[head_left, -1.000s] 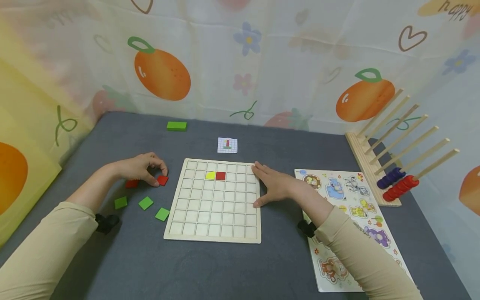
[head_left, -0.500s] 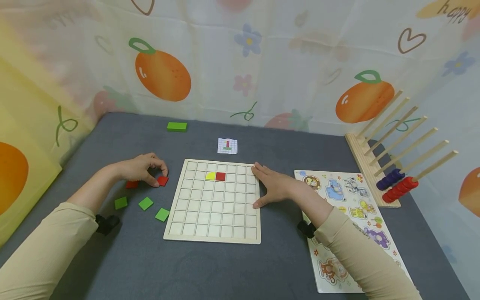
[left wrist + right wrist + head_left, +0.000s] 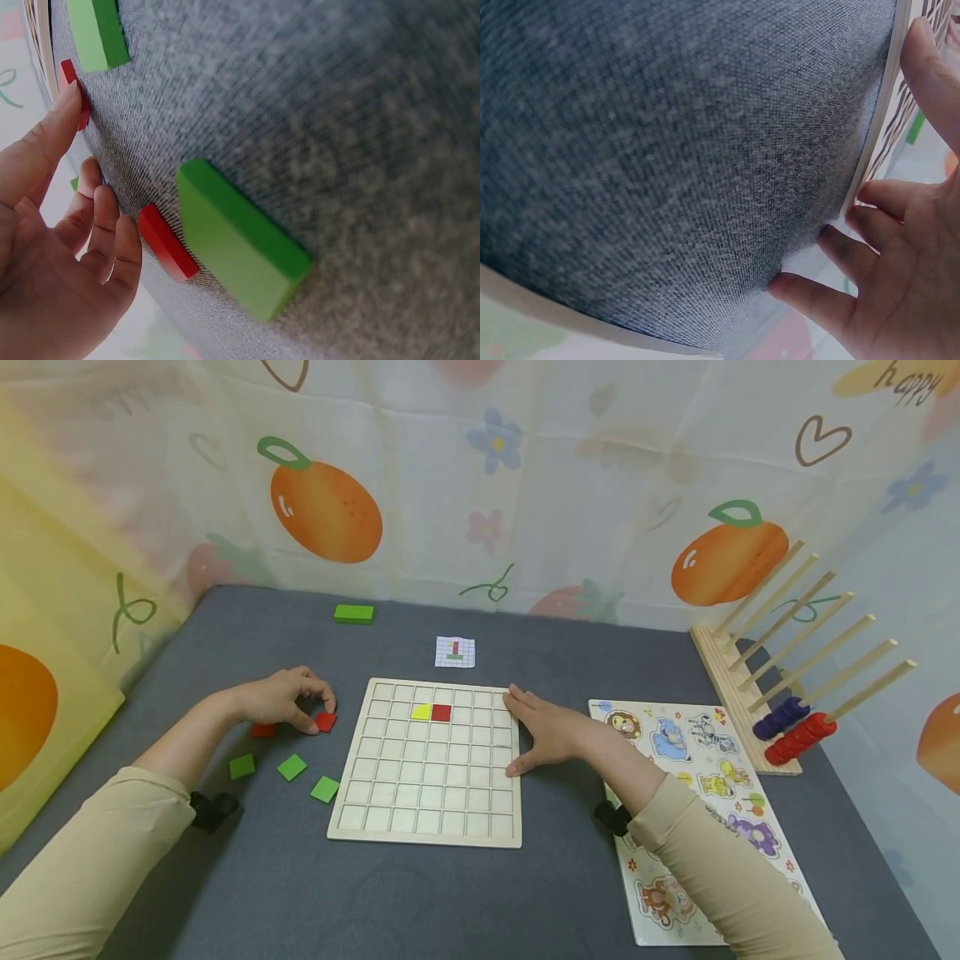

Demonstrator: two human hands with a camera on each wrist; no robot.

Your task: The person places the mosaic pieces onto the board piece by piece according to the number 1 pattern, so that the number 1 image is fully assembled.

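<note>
My left hand [image 3: 281, 697] pinches a red square tile [image 3: 325, 722] between thumb and index finger, low over the cloth, left of the grid board. Its thumb lies against the red tile [image 3: 69, 73] in the left wrist view; its other fingers curve loosely. Another red tile [image 3: 264, 729] lies beneath the hand, partly covered. Three green tiles, including one green tile [image 3: 292, 767], lie nearer the body. The pale wooden grid board [image 3: 425, 838] carries a yellow tile [image 3: 422, 712] beside a red one [image 3: 441, 713]. My right hand [image 3: 551, 729] rests at the board's right edge, fingers spread.
A small pattern card [image 3: 455, 652] lies behind the board, with a green block [image 3: 354, 614] farther back left. An animal puzzle board [image 3: 675, 777] lies under the right forearm. Behind it stands a pegged wooden rack [image 3: 750, 710] with red and blue beads.
</note>
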